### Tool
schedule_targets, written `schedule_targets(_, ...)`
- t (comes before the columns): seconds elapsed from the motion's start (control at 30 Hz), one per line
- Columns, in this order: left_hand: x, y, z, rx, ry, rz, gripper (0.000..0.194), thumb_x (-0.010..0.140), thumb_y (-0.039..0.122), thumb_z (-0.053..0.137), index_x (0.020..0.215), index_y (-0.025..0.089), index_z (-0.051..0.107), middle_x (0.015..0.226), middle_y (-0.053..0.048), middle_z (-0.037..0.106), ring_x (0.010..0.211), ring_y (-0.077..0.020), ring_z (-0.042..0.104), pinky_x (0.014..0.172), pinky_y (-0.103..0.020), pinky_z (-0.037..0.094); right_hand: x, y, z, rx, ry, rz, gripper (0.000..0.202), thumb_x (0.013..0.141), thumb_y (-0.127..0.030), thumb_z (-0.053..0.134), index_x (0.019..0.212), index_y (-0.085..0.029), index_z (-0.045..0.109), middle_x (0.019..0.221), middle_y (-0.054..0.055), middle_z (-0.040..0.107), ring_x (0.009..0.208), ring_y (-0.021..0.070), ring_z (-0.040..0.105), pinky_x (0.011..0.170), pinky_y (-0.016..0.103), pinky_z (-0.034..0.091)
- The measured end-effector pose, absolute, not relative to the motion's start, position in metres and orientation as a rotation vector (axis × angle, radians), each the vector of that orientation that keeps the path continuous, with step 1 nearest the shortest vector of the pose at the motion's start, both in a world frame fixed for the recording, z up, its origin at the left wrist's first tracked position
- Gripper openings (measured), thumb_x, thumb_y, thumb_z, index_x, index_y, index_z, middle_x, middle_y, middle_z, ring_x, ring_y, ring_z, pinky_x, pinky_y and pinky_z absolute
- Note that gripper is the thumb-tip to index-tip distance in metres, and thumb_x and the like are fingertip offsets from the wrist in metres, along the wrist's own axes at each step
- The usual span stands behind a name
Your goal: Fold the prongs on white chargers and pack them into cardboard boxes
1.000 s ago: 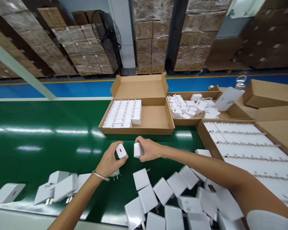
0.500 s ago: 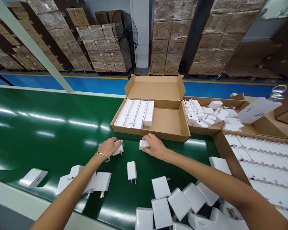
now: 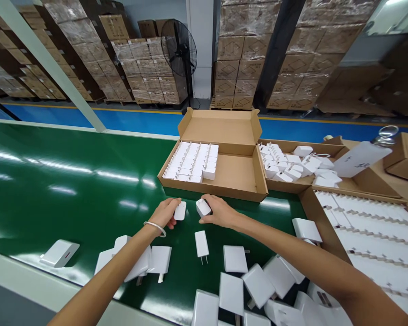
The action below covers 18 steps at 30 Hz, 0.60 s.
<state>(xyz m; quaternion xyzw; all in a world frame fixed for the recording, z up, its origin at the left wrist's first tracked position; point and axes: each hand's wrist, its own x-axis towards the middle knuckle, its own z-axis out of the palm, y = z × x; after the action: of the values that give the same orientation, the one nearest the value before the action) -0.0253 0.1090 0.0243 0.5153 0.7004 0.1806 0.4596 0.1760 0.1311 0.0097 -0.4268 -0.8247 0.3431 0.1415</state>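
My left hand (image 3: pixel 166 213), with a bangle at the wrist, pinches a white charger (image 3: pixel 180 211) whose flat face shows. Just to its right, my right hand (image 3: pixel 219 211) grips another white charger (image 3: pixel 203 208). Both are held above the green belt, apart from each other, before an open cardboard box (image 3: pixel 212 189). Rows of white chargers (image 3: pixel 193 158) with pins up fill the left part of that box. A single charger (image 3: pixel 201 244) with two pins lies on the belt below my hands.
Loose chargers lie at lower left (image 3: pixel 159 260) and lower right (image 3: pixel 231 292). At right stand a carton of mixed chargers (image 3: pixel 304 164), a white bottle (image 3: pixel 362 158) and a large filled box (image 3: pixel 321 222). A fan (image 3: pixel 179 47) and stacked cartons are behind.
My left hand has moved right, closer to my right hand, and its charger is turned with the flat face showing. The charger in my right hand is tilted differently. Belt items at left shifted right.
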Motion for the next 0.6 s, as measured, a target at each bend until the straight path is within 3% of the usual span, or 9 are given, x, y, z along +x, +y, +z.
schedule_targets(0.13,-0.024,0.101,0.025,1.091,1.651,0.472,0.059,0.08,0.059,0.022,0.098,0.01,0.048,0.082,-0.01,0.058,0.049,-0.0132,0.056,0.047,-0.028,0.049,0.17,0.125,0.022,-1.185,-2.379,1.025,0.053,0.07,-0.033,0.063,0.115,-0.015,0.039,0.092,0.007,0.054,0.079,0.0189,0.052,0.064,0.028,0.04)
schedule_targets(0.23,-0.042,0.097,0.038,1.438,1.663,0.43,0.053,0.083,0.05,0.025,0.116,0.012,0.043,0.103,-0.013,0.055,0.055,-0.0127,0.058,0.053,-0.028,0.05,0.181,0.099,0.037,-1.32,-2.555,0.888,0.039,0.079,-0.043,0.048,0.107,-0.015,0.047,0.087,0.009,0.054,0.074,0.0221,0.053,0.062,0.033,0.04)
schedule_targets(0.3,-0.048,0.1,0.048,1.923,1.545,0.325,0.045,0.083,0.032,0.035,0.126,0.021,0.036,0.12,-0.012,0.046,0.075,-0.0157,0.059,0.067,-0.03,0.049,0.188,0.077,0.043,-1.205,-2.777,0.832,0.045,0.072,-0.046,0.059,0.107,-0.02,0.049,0.098,0.011,0.052,0.082,0.0267,0.051,0.063,0.037,0.041)
schedule_targets(0.37,-0.041,0.105,0.053,2.374,1.378,0.113,0.061,0.073,0.012,0.045,0.129,0.031,0.031,0.134,-0.009,0.03,0.098,-0.022,0.053,0.079,-0.036,0.044,0.194,0.062,0.043,-1.019,-2.959,0.809,0.053,0.062,-0.033,0.071,0.11,-0.024,0.049,0.111,0.012,0.045,0.092,0.03,0.047,0.065,0.038,0.042)
schedule_targets(0.43,-0.023,0.113,0.053,2.658,1.265,-0.115,0.077,0.063,0.0,0.048,0.129,0.036,0.029,0.141,-0.008,0.015,0.104,-0.0275,0.048,0.08,-0.04,0.042,0.199,0.058,0.041,-0.96,-3.022,0.838,0.047,0.062,-0.021,0.07,0.105,-0.024,0.052,0.113,0.011,0.044,0.096,0.0292,0.045,0.068,0.038,0.042)
schedule_targets(0.5,-0.001,0.121,0.049,2.81,1.151,-0.255,0.08,0.058,-0.004,0.049,0.126,0.036,0.033,0.143,-0.007,0.009,0.098,-0.028,0.051,0.074,-0.039,0.044,0.208,0.065,0.041,-1.014,-2.891,1.012,0.039,0.064,-0.02,0.068,0.1,-0.022,0.054,0.104,0.009,0.048,0.091,0.0248,0.047,0.071,0.036,0.042)
schedule_targets(0.53,0.007,0.124,0.047,2.85,1.098,-0.284,0.076,0.057,-0.003,0.05,0.123,0.033,0.036,0.142,-0.008,0.01,0.096,-0.0276,0.052,0.072,-0.038,0.045,0.214,0.071,0.043,-1.067,-2.742,1.145,0.037,0.066,-0.025,0.067,0.1,-0.022,0.053,0.099,0.007,0.05,0.088,0.0222,0.048,0.072,0.035,0.042)
schedule_targets(0.6,0.016,0.126,0.045,2.841,1.088,-0.29,0.062,0.057,0.004,0.053,0.114,0.024,0.041,0.135,-0.011,0.026,0.09,-0.0267,0.054,0.068,-0.036,0.046,0.228,0.084,0.046,-1.171,-2.352,1.452,0.038,0.071,-0.037,0.063,0.102,-0.022,0.049,0.088,0.004,0.053,0.08,0.0175,0.05,0.069,0.031,0.043)
